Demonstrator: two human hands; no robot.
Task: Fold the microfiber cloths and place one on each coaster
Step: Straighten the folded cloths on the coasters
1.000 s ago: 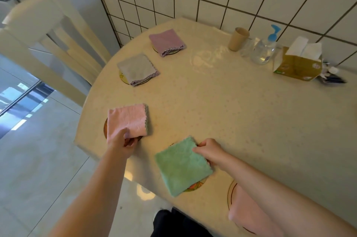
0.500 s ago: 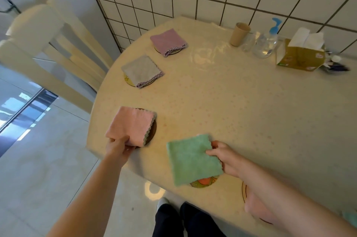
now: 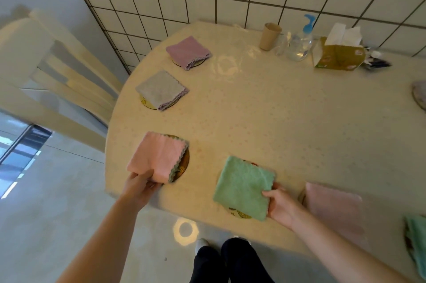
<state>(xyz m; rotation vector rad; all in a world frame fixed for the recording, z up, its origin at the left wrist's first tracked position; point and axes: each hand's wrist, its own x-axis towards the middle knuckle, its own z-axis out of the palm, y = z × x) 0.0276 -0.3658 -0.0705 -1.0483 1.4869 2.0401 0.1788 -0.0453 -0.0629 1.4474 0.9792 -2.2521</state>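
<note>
My left hand [image 3: 140,184] pinches the near corner of a folded pink cloth [image 3: 158,158] that lies over a brown coaster [image 3: 184,162] near the table's left edge. My right hand [image 3: 277,203] grips the right edge of a folded green cloth [image 3: 243,187], which covers most of a patterned coaster [image 3: 238,213]. Farther back, a folded grey cloth [image 3: 161,89] lies on a yellow coaster [image 3: 145,103] and a folded mauve cloth [image 3: 186,51] on another coaster [image 3: 197,63]. A pale pink cloth [image 3: 334,209] lies at the near right.
The round cream table [image 3: 276,121] stands against a tiled wall. At the back are a paper cup [image 3: 268,36], a pump bottle [image 3: 300,42] and a tissue box [image 3: 338,54]. A teal cloth [image 3: 417,236] shows at the right edge. A cream chair [image 3: 46,75] stands left.
The view has shifted, so everything sits further right in frame. The pink cloth has slid left, uncovering part of its brown coaster. My right hand now grips the green cloth lower on its right edge.
</note>
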